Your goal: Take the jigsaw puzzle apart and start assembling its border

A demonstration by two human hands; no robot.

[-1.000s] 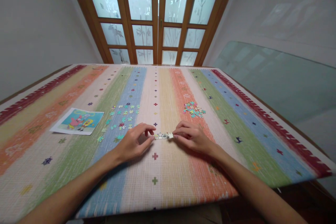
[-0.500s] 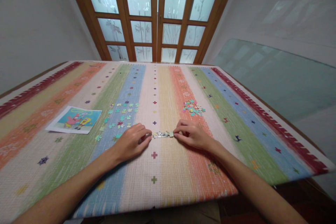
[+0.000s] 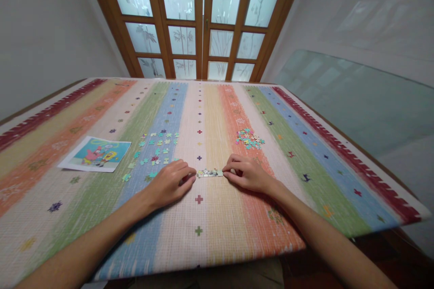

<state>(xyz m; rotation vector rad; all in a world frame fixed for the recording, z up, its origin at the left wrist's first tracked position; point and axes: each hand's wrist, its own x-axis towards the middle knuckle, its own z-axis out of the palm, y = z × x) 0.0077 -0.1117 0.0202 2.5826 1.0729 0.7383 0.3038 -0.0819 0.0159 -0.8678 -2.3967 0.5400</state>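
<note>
A short strip of joined jigsaw pieces point(image 3: 209, 173) lies flat on the striped tablecloth point(image 3: 217, 216) in front of me. At its left end, my left hand point(image 3: 174, 180) is closed, thumb and forefinger pinched against the edge. My right hand point(image 3: 247, 173) has its thumb and fingers together on the piece at the right end. Both hands rest low on the cloth. Loose turquoise jigsaw pieces point(image 3: 158, 142) are spread out in rough rows beyond my left hand. A heap of mixed jigsaw pieces point(image 3: 249, 139) sits beyond my right hand.
On the left lies a printed cartoon picture point(image 3: 98, 154) on white paper. The table's front edge point(image 3: 200, 268) runs close below my forearms. Wooden doors with frosted panes point(image 3: 185, 40) stand behind the table, and a pale green glass panel point(image 3: 356, 90) is at the right.
The piece at the strip's right end now sits more in line with the others, under my right fingertips. My left hand has barely moved.
</note>
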